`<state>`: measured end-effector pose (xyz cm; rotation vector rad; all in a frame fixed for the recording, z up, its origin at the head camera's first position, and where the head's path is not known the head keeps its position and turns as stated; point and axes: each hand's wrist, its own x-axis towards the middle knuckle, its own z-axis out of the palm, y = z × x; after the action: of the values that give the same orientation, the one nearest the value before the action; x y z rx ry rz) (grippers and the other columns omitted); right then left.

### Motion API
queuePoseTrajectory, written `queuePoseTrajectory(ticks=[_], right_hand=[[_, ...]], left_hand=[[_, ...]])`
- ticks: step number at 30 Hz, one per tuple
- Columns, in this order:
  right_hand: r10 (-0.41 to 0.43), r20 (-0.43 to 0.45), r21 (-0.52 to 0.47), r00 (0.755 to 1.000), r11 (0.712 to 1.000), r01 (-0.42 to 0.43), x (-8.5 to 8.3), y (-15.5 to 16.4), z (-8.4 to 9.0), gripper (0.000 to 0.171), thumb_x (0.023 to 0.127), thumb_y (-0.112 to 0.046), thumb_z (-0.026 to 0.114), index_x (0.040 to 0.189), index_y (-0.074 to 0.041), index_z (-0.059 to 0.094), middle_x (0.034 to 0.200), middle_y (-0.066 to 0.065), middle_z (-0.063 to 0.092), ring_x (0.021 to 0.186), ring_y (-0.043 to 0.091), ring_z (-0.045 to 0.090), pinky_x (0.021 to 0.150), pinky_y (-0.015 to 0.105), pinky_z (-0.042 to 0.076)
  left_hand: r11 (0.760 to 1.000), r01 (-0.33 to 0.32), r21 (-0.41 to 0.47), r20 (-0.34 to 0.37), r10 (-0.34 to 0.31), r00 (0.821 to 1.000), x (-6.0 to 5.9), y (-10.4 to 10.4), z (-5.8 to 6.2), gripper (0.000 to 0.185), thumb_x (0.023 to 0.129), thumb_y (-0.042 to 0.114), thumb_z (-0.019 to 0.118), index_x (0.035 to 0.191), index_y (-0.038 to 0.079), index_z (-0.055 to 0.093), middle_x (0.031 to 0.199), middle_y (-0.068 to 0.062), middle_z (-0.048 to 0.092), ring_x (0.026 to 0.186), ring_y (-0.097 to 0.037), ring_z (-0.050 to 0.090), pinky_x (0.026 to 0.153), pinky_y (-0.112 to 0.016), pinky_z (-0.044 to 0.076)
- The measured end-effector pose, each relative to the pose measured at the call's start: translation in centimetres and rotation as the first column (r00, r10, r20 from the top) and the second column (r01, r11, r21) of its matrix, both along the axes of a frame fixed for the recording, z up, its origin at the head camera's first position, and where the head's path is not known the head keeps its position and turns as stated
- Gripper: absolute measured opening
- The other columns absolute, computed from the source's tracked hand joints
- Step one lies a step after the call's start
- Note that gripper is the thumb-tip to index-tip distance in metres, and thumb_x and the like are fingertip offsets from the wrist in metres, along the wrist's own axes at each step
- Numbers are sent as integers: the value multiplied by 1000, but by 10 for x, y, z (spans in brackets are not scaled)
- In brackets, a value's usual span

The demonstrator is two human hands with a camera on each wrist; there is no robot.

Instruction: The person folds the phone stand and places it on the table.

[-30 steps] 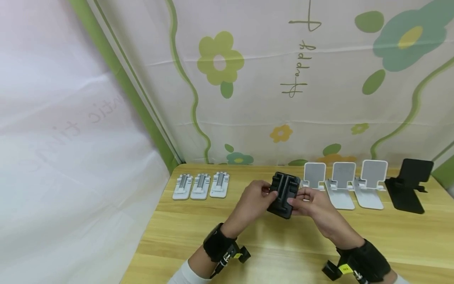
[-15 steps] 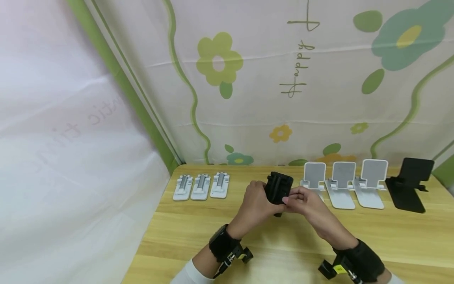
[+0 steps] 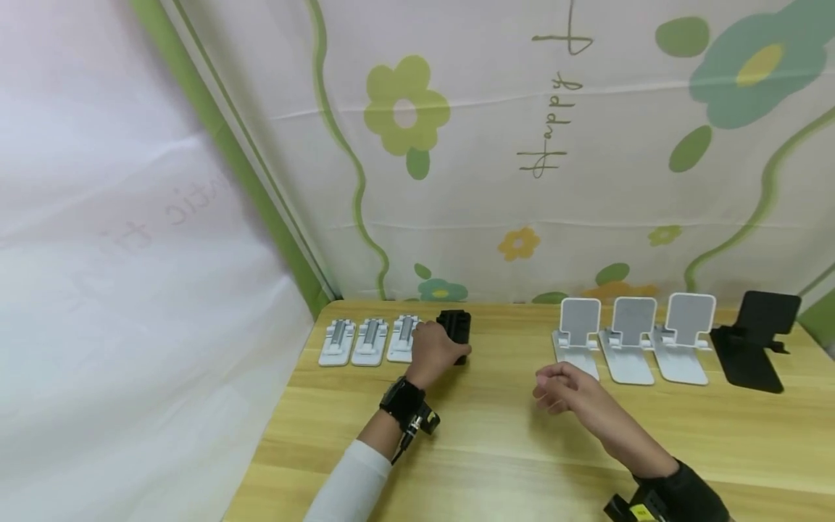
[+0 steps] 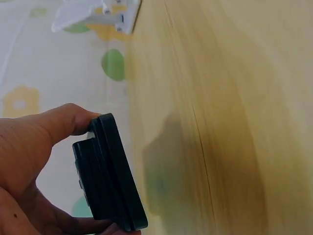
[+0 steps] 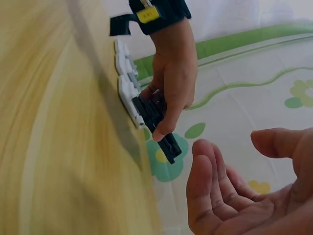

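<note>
My left hand [image 3: 435, 355] grips a folded black phone stand [image 3: 457, 328] by its two long edges, beside the rightmost of three folded white phone stands [image 3: 402, 348]. In the left wrist view the black stand [image 4: 110, 174] is tilted, with thumb and fingers at its opposite edges and its shadow on the wood. The right wrist view shows the stand [image 5: 155, 125] held just off the tabletop. My right hand [image 3: 574, 395] holds nothing; its fingers are loosely bent, thumb apart from them, over the table in front of the unfolded white stands.
Three unfolded white phone stands [image 3: 633, 326] stand in a row at the back right, with an unfolded black one [image 3: 750, 355] at the end. The wooden table [image 3: 496, 464] meets a flower-printed curtain [image 3: 470, 181] at the back. A plain white curtain [image 3: 130, 326] hangs at the left.
My right hand has let go of the black phone stand and drawn back toward me. The left hand has carried the stand leftward to the row of folded white ones.
</note>
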<state>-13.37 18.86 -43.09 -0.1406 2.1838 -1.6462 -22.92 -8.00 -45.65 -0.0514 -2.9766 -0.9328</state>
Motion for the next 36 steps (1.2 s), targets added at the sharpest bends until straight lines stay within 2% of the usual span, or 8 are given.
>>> queuePoseTrajectory(ticks=[4,13,21,24,28,30,32,36], right_hand=[[22,-7,-4,1000,1000,-22,3,0,-4,52,108,-35,53,138,7,44,117,20,65,101,25,68,83,35,59],[29,-107,18,994,999,-28,2,1,-3,41,108,-22,53,134,8,45,114,22,65,95,19,69,80,34,59],[-14,-278,154,960,986,59,-5,5,0,40,107,-25,55,133,5,49,112,18,67,93,19,69,76,29,58],[2,-512,306,859,935,179,-16,9,3,33,103,-18,63,126,5,57,108,17,67,93,25,66,76,35,57],[135,-828,431,544,774,463,-40,21,8,27,89,0,75,113,6,65,102,22,65,90,39,59,75,51,49],[194,-883,425,426,716,554,-54,28,11,33,83,6,78,113,7,66,104,25,64,93,45,58,76,57,47],[227,-887,433,402,713,552,-69,35,14,38,83,8,76,119,9,65,110,27,64,98,47,58,81,59,48],[285,-846,497,450,728,473,-92,42,14,39,85,12,71,123,10,64,115,27,67,105,45,62,88,57,52]], left_hand=[[999,-15,-46,-8,15,1000,-8,-4,-4,55,82,34,85,47,13,49,65,-17,60,107,-49,61,100,-59,50],[974,-56,-221,8,59,998,-14,-7,-17,49,80,38,86,52,9,57,91,-22,65,105,-44,59,87,-51,55],[965,-51,-257,37,63,997,-13,-5,-15,53,80,43,87,55,7,58,103,-28,61,102,-42,58,74,-45,57],[963,-44,-267,49,59,997,-10,-1,-12,55,82,49,84,65,0,63,108,-30,59,102,-42,57,70,-45,56],[962,-51,-269,19,59,998,-1,7,-7,72,90,51,75,112,-16,61,123,-38,53,113,-49,57,81,-53,58],[966,-55,-253,-5,55,998,5,12,-4,82,96,48,70,138,-17,45,133,-40,49,124,-53,53,93,-58,55],[972,-48,-228,-17,45,999,10,18,-1,85,99,44,67,150,-16,32,140,-40,44,130,-53,49,100,-59,51],[983,9,-182,-41,-17,999,23,31,5,82,102,29,65,156,-13,20,144,-39,41,131,-53,48,104,-57,49]])
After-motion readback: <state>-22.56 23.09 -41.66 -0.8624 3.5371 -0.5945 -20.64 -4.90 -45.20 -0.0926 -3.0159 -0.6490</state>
